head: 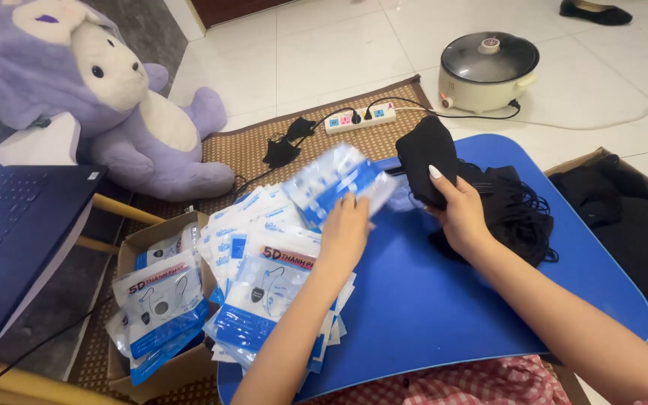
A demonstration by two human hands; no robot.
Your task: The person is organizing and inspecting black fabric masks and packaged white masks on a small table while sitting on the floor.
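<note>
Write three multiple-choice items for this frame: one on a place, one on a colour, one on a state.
1. Where does the cardboard box of packets stand?
A. left of the blue tray table
B. on the tray table
C. beside the pot

2. What colour are the masks in the right hand?
A. white
B. black
C. purple

3. What state is the electric pot in?
A. lid off
B. tipped over
C. upright with its lid on

Answers: 1 A, the box sits on the mat off the table's left edge. 2 B, the stack of masks it grips is black. 3 C, the glass lid covers the pot. The left hand rests on the packets.
</note>
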